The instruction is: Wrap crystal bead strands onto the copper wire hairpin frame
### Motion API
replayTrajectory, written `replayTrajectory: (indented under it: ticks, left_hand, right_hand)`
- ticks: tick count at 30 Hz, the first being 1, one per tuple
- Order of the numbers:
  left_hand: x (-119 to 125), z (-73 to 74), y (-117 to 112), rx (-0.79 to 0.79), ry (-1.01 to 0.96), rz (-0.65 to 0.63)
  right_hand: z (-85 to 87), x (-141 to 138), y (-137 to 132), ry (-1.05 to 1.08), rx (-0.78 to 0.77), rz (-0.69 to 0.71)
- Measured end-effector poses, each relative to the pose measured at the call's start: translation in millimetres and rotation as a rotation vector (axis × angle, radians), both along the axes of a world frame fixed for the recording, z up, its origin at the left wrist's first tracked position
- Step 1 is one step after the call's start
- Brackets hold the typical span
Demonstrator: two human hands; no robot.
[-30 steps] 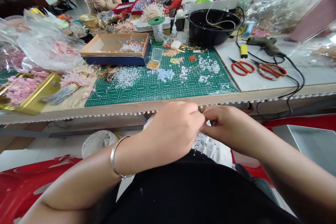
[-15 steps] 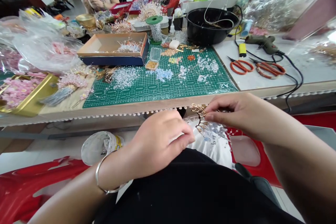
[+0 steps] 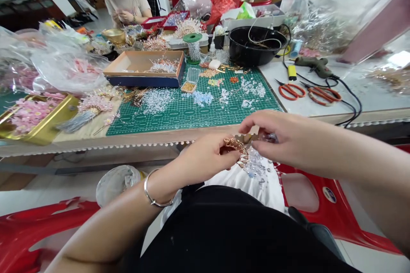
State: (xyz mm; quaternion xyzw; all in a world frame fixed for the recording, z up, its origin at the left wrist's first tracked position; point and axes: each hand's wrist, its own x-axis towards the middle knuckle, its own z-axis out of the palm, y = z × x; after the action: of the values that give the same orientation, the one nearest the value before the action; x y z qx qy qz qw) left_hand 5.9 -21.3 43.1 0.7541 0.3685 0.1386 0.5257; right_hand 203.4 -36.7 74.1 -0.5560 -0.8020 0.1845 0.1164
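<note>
My left hand grips a curved gold hair ornament between thumb and fingers, above my lap. Clear and pale blue beads hang in sprays from its lower right side, over white cloth. Just right of the ornament is my right hand. Its thumb and index finger are apart, while the other fingers curl around something small, greyish and shiny that I cannot make out. A silver bangle circles my left wrist.
A green cutting mat bears bead piles, blue petals and an open box. Scissors and a glue gun lie right; a black basin stands behind. A person sits across the table. Below left is a white bucket.
The gold ornament has passed from my right hand's pinch into my left hand's grip. My right thumb and index finger have spread apart. The view has shifted slightly.
</note>
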Motion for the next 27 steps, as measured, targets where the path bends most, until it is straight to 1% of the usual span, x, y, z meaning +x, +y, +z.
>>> replayTrajectory:
  ticks: [3, 5, 6, 9, 11, 13, 16, 18, 20, 22, 23, 25, 27]
  left_hand:
    - [2, -4.9, -2, 0.029, -0.068, 0.042]
    - [3, -7.7, -1, -0.013, -0.142, 0.084]
    - [3, -9.0, 0, -0.051, -0.195, 0.121]
    - [2, -12.4, 5, -0.142, -0.36, 0.286]
    - [1, -13.4, 8, -0.137, -0.421, 0.38]
    - [-1, -13.3, 10, -0.095, -0.439, 0.436]
    - [-3, -13.2, 10, 0.014, -0.404, 0.481]
    - [-4, -14.2, 10, 0.157, -0.354, 0.493]
    - [-4, -16.2, 11, 0.359, -0.311, 0.481]
    - [-4, -19.1, 12, 0.549, -0.293, 0.465]
    - [-4, -20.9, 13, 0.616, -0.294, 0.463]
    - [-5, -24.7, 15, 0.692, -0.301, 0.465]
    - [-6, -28.2, 16, 0.726, -0.292, 0.47]
  right_hand:
    - [11.8, 0, 6, -0.077, 0.177, 0.062]
    - [19.8, -6, 7, -0.108, 0.291, 0.122]
    - [23.6, -11, 5, -0.107, 0.373, 0.128]
    - [30.8, -30, -12, -0.035, 0.663, 0.045]
    - [28.2, -42, -25, 0.014, 0.749, -0.004]
    - [18.9, -51, -33, 0.013, 0.76, -0.012]
    - [0.7, -58, -30, -0.038, 0.749, -0.092]
    - [-8.6, -61, -22, -0.046, 0.725, -0.157]
    - [-13.9, -64, -16, -0.035, 0.682, -0.204]
    - [-16.2, -66, -12, -0.02, 0.599, -0.25]
    - [-16.7, -66, -11, -0.01, 0.537, -0.276]
    - [-17.2, -68, -10, 0.013, 0.402, -0.328]
    - [-17.2, -69, -9, 0.021, 0.307, -0.359]
